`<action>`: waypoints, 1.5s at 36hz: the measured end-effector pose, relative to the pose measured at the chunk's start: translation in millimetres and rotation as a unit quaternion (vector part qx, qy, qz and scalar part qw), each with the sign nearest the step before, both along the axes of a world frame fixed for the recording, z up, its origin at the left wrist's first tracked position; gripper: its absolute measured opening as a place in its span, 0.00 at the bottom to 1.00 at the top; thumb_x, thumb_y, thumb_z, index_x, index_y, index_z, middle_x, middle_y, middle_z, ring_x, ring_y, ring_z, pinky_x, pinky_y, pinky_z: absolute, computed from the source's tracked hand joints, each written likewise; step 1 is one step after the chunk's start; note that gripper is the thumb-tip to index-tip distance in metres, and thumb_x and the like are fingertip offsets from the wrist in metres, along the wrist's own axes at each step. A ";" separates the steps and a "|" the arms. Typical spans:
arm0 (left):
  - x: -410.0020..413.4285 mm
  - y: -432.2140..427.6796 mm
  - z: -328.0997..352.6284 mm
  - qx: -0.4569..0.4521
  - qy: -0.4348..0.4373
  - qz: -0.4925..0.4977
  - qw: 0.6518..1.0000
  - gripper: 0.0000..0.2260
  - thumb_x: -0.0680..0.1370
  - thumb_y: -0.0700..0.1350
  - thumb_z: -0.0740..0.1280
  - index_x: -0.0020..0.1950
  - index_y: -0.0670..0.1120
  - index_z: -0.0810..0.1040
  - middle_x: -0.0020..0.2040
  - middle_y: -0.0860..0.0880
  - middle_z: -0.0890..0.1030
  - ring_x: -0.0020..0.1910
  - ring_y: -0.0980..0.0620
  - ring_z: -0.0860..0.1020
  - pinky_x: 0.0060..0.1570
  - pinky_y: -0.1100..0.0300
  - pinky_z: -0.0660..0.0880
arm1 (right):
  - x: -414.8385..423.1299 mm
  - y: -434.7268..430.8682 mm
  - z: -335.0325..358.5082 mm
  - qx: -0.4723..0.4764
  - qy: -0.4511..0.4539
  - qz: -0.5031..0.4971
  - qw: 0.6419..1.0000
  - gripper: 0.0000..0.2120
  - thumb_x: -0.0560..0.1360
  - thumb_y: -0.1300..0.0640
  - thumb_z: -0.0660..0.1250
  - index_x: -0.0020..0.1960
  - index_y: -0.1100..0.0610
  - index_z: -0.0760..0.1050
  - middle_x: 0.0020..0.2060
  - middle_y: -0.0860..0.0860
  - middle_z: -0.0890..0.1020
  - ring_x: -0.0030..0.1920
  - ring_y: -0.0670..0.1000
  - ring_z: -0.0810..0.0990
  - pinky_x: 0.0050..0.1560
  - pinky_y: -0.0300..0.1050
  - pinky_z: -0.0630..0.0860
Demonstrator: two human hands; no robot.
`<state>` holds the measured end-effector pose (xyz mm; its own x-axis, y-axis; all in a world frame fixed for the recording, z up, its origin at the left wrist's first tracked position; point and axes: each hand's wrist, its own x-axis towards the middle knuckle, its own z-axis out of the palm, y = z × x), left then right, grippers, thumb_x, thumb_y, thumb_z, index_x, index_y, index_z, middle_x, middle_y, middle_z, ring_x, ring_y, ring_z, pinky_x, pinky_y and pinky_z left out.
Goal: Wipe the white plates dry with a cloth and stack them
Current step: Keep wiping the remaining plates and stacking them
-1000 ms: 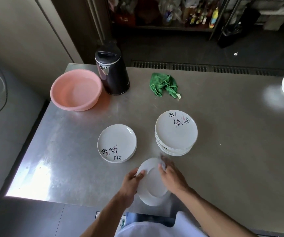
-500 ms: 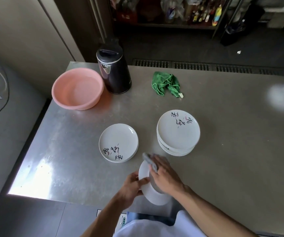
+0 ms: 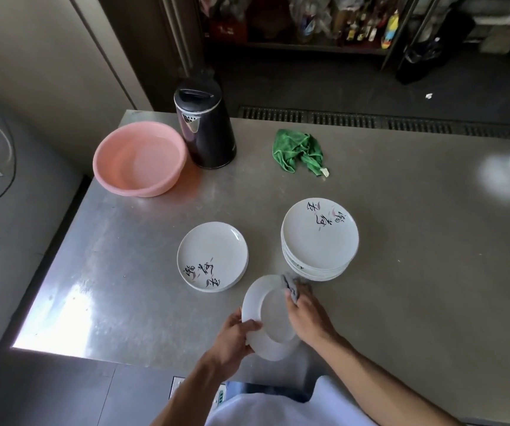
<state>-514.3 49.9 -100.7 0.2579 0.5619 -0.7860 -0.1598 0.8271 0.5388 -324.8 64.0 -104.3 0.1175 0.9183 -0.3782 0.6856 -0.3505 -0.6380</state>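
Steel table (image 3: 401,241) | plate (image 3: 273,321) tilted | left hand (image 3: 232,336) grips its near-left rim | right hand (image 3: 307,318) clutches grey cloth (image 3: 290,287) at far rim

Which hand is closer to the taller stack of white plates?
Right. The right hand, gripping a grey cloth, is beside the taller stack of white plates; the left hand grips the held white plate's rim farther left.

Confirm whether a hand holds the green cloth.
No, the green cloth lies loose on the steel table; the right hand grips a grey cloth.
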 end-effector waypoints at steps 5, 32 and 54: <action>0.4 0.5 4.8 0.007 0.018 -0.025 0.999 0.23 0.71 0.47 0.75 0.66 0.47 0.79 0.58 0.41 0.85 0.55 0.42 0.83 0.53 0.45 0.82 | -14.3 -11.9 12.9 0.095 0.066 0.151 0.982 0.22 0.85 0.52 0.56 0.78 0.49 0.62 0.75 0.48 0.67 0.77 0.47 0.61 0.75 0.33 0.53; -9.6 4.4 1.9 -0.002 -0.043 0.024 0.999 0.27 0.68 0.40 0.74 0.67 0.43 0.77 0.61 0.34 0.81 0.61 0.32 0.80 0.51 0.37 0.81 | 10.6 -19.7 -7.3 -0.003 0.005 0.076 0.997 0.22 0.85 0.49 0.53 0.79 0.49 0.60 0.74 0.49 0.67 0.75 0.48 0.62 0.63 0.19 0.49; -3.2 -6.9 3.1 0.022 0.004 -0.089 0.996 0.19 0.72 0.47 0.75 0.62 0.44 0.81 0.57 0.39 0.85 0.51 0.42 0.85 0.49 0.48 0.82 | -15.0 -15.5 1.1 0.121 0.000 0.331 0.936 0.25 0.85 0.48 0.50 0.81 0.50 0.54 0.80 0.47 0.54 0.80 0.45 0.46 0.79 0.44 0.42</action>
<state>-517.5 43.1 -97.6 0.3502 0.5425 -0.7636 -0.0083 0.8169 0.5767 -339.8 48.5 -103.2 -0.5082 0.8481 -0.1498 0.7015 0.3066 -0.6433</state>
